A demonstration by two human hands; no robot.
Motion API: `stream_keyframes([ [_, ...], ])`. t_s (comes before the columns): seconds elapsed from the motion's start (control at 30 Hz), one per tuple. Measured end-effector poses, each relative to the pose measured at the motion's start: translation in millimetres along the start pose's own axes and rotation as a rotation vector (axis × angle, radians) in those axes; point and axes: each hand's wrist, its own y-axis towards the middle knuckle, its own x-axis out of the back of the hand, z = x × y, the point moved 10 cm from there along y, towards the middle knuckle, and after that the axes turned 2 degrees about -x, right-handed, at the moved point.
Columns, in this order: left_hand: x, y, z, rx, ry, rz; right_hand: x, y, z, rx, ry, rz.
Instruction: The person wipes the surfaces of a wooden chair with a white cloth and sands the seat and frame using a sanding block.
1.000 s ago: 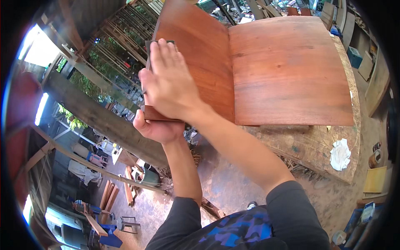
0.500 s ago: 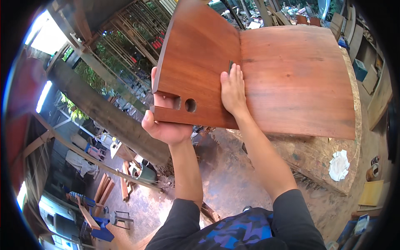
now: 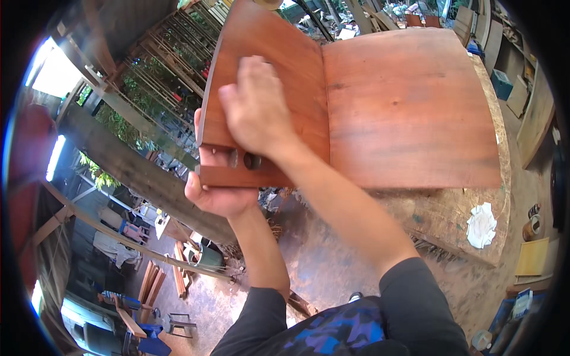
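Two reddish-brown wooden pieces meet at a seam: a raised panel (image 3: 300, 83) tilts up on the left, and a broad flat panel (image 3: 409, 118) lies on the table. My left hand (image 3: 222, 200) grips the raised panel's near left corner from beneath, fingers behind it and thumb at the edge. In that corner are a square notch and a round hole (image 3: 252, 161). My right hand (image 3: 259, 110), smeared by motion, is flat against the raised panel's face. A thin dark pad lies under its fingers, mostly hidden; its edge showed earlier.
Below the flat panel is a worn worktable (image 3: 439, 216) with a crumpled white cloth (image 3: 481, 225) near its corner. A thick slanting post (image 3: 142, 172) stands left. Wood strips (image 3: 152, 285) and a small stool (image 3: 181, 325) are on the floor. Boards (image 3: 537, 118) lean at right.
My right hand has swept left and upward from the seam to the middle of the raised panel. Both panels sit slightly further left in view; my left hand keeps its grip.
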Motion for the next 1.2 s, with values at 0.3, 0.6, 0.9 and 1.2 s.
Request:
stream_keyframes([
  [0.3,10,-4,-2,-0.05,0.155,0.01,-3,6,-68,-0.141,-0.053,0.089],
  [0.6,15,-11,-5,-0.017,0.118,-0.055,-1,7,-123,-0.272,-0.051,0.087],
  [0.9,-1,-12,3,-0.016,0.085,-0.055,18,9,-185,-0.369,-0.069,-0.034],
  [1.2,7,-14,-6,-0.067,0.066,-0.063,25,25,-148,-0.486,0.032,0.079],
])
